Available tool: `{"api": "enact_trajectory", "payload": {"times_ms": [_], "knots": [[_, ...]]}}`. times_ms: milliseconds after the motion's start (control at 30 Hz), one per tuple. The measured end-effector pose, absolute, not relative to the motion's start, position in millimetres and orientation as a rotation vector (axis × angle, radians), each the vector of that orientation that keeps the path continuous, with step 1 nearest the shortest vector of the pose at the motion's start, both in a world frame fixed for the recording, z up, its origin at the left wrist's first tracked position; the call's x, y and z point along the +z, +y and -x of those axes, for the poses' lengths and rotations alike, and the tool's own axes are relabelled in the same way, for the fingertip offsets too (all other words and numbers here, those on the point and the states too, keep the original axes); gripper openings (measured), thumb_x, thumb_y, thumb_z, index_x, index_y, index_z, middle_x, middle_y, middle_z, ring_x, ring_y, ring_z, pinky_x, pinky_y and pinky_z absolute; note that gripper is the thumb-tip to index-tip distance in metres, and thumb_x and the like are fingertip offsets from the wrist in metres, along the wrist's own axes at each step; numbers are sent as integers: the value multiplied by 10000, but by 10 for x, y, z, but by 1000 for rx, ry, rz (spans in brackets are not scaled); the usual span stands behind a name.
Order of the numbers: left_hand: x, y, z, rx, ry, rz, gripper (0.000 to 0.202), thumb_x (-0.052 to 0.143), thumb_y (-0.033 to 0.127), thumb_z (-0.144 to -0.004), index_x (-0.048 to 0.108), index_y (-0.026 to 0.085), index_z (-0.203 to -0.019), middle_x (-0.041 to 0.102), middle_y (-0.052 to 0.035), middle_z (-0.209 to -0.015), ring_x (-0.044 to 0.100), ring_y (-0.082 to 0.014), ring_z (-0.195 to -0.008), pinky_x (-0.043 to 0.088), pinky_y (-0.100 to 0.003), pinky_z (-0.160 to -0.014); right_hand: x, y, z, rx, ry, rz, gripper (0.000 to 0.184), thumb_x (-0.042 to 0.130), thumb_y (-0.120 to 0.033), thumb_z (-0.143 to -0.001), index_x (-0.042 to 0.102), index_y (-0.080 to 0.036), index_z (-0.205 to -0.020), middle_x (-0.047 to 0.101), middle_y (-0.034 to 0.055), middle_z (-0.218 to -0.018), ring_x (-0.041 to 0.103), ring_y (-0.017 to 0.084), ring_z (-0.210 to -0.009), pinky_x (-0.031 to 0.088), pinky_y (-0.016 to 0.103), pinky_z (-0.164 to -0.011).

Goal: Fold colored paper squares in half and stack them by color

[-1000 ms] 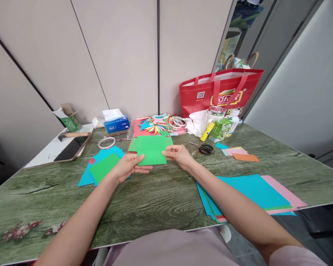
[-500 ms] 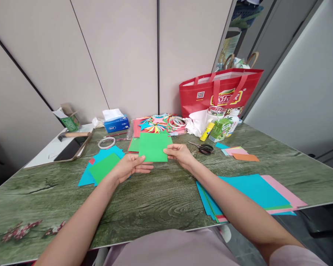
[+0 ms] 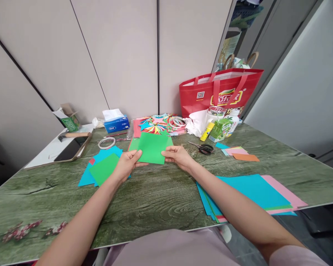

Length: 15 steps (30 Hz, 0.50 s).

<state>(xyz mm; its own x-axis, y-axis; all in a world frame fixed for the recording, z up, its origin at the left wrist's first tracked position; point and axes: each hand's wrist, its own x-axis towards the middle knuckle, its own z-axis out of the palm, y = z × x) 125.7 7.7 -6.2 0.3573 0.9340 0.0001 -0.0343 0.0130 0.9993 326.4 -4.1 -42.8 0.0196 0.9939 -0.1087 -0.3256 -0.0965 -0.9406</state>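
Head view: fingers [image 3: 135, 156] of the left hand [image 3: 127, 165] pinch the near left corner of a green paper square [image 3: 152, 147]. The right hand [image 3: 178, 155] clamps its near right edge between thumb and fingers. The square is held slightly tilted over the middle of the table [image 3: 155, 199]. Just left of the left hand, a second green sheet [image 3: 103, 168] lies on blue sheets [image 3: 86, 178]. Scissors [image 3: 204, 148] lie right of the right hand. Nearer, at the right edge, sits a stack of blue and pink paper [image 3: 255, 190]. A red bag [image 3: 219, 92] stands at the far side.
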Motion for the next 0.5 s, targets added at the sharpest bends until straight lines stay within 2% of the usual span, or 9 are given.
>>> {"api": "enact_trajectory", "payload": {"times_ms": [67,133,233,300,400,500], "knots": [[-67,75,-1252,1015,939,-1436,323,648,475,-618,605,155,-634,630,-22,-624,612,-195,-681,488,-277,-573,-450,-40,-3241,1374,-985,1078,343,784,-322,-448,564,-145,-643,593,-22,-581,568,85,-513,489,225,-534],[-80,71,-1226,1136,1039,-1615,269,624,440,-652,614,174,-615,629,-10,-620,609,-203,-719,475,-265,-609,-462,-44,-3220,1241,-1110,1112,384,752,-361,-509,579,-152,-780,616,12,-676,589,114,-575,499,250,-552],[-111,63,-1177,1269,1110,-1949,150,604,320,-694,672,214,-776,678,-29,-858,606,-223,-872,450,-286,-780,-429,-87,-3210,712,-1305,1148,655,721,-371,-566,459,-198,-1141,575,98,-1021,589,194,-834,516,322,-645],[-136,64,-1156,1227,1040,-2165,234,564,256,-728,654,235,-944,643,-47,-1045,579,-222,-979,394,-317,-902,-374,-143,-3216,269,-1453,1128,735,694,-358,-613,360,-214,-1252,457,139,-1201,488,248,-1056,486,388,-778],[-166,78,-1153,1056,939,-2446,293,479,214,-778,617,204,-1037,584,-83,-1157,515,-222,-1094,304,-376,-999,-299,-231,-3208,-180,-1731,1007,511,621,-321,-711,456,-244,-1189,421,111,-1251,366,262,-1188,351,467,-947],[-176,87,-1163,883,895,-2597,312,422,185,-800,604,188,-1053,546,-98,-1203,479,-228,-1135,273,-428,-1015,-300,-273,-3156,-361,-1968,895,264,563,-255,-770,563,-281,-1033,553,45,-1110,374,230,-1188,260,490,-993]]}}
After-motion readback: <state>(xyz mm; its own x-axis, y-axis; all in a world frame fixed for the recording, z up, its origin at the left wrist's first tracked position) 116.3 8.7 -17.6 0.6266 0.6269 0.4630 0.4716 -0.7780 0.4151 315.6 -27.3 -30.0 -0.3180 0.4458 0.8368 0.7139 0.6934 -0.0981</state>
